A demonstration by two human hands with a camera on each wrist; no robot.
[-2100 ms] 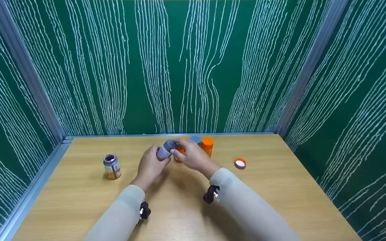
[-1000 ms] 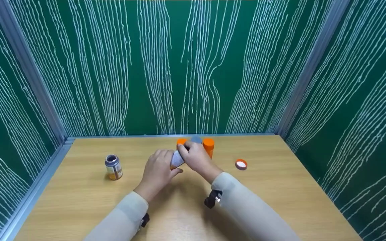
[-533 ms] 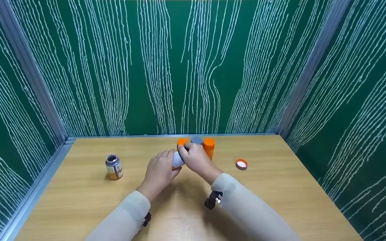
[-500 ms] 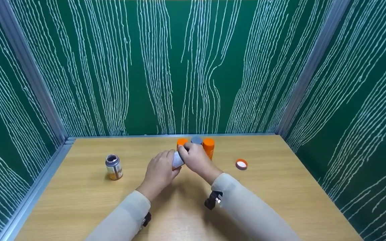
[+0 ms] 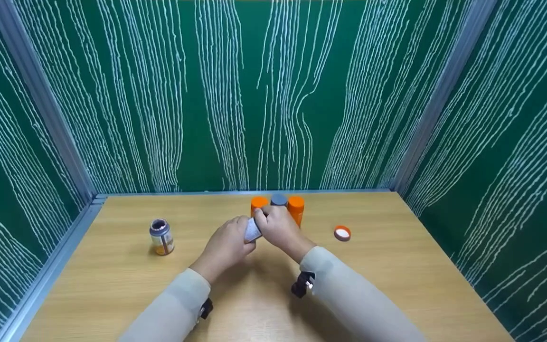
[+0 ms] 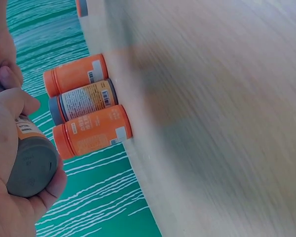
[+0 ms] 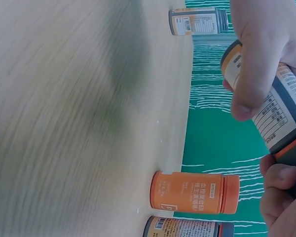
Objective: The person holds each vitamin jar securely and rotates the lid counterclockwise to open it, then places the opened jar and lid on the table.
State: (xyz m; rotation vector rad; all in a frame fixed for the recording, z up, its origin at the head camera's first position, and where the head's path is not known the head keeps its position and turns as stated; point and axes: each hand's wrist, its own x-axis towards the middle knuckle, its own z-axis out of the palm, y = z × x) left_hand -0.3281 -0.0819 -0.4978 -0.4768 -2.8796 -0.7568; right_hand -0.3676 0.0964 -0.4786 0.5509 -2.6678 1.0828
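Note:
Held in both hands over the middle of the table is a supplement bottle (image 5: 253, 230) with a pale printed label and dark grey ends. My left hand (image 5: 226, 244) wraps round its body. In the left wrist view the bottle's dark round base (image 6: 33, 168) points out of the palm. At the other end my right hand (image 5: 280, 229) has its fingers curled round the dark cap, mostly hiding it. The right wrist view shows the bottle (image 7: 276, 116) lying tilted between the hands, with an orange ring beside the dark cap end.
Behind the hands stand two orange bottles (image 5: 296, 209) with a grey-capped bottle (image 5: 278, 199) between them. An uncapped bottle (image 5: 161, 240) stands on the left. A loose cap (image 5: 342, 233), white liner up, lies on the right. Green panels (image 5: 273, 118) enclose the table (image 5: 264, 304).
Since the oldest frame the bottle has moved right and tipped over toward the right hand, which went from fingertips on the cap to fingers round it. In the last half second the hands shift only slightly.

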